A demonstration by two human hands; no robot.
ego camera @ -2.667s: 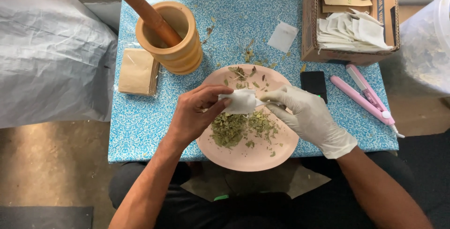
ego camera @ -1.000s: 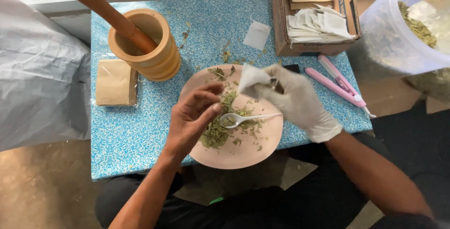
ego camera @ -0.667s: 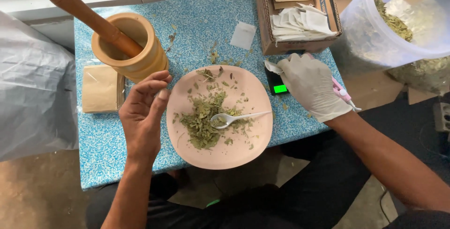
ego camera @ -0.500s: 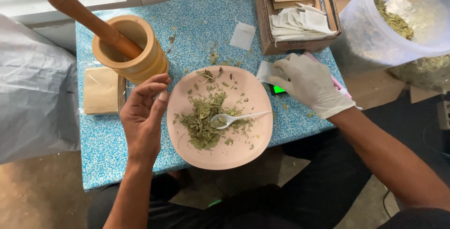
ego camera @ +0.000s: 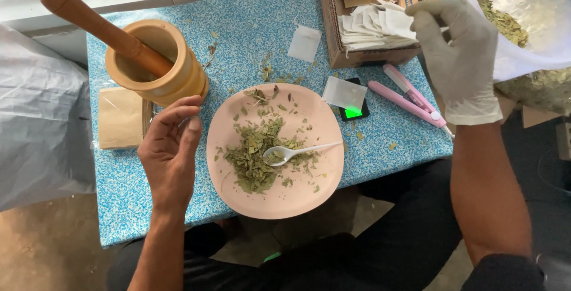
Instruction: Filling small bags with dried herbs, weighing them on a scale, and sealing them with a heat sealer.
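Observation:
A pink plate (ego camera: 279,203) lies on the blue speckled tabletop (ego camera: 250,23) with a heap of dried green leaves (ego camera: 253,160) and a white plastic spoon (ego camera: 297,150) on it. My bare left hand (ego camera: 169,151) hovers at the plate's left rim, fingers loosely curled and holding nothing. A white sachet (ego camera: 344,91) rests on a small black scale (ego camera: 355,112) with a lit green display. My gloved right hand (ego camera: 461,59) is raised at the right, between the cardboard box (ego camera: 357,59) and the clear tub (ego camera: 535,47), with nothing visible in it.
A wooden mortar (ego camera: 178,83) with a pestle (ego camera: 95,20) stands at the back left, brown envelopes (ego camera: 119,118) beside it. The box holds white sachets (ego camera: 375,23). A pink sealer (ego camera: 410,96) lies right of the scale. A loose sachet (ego camera: 304,43) lies behind the plate. Grey sheeting (ego camera: 35,118) hangs left.
My right hand carried the filled sachet off the plate, laid it on the scale, let go and rose toward the box and tub. My left hand drew back to the plate's left edge.

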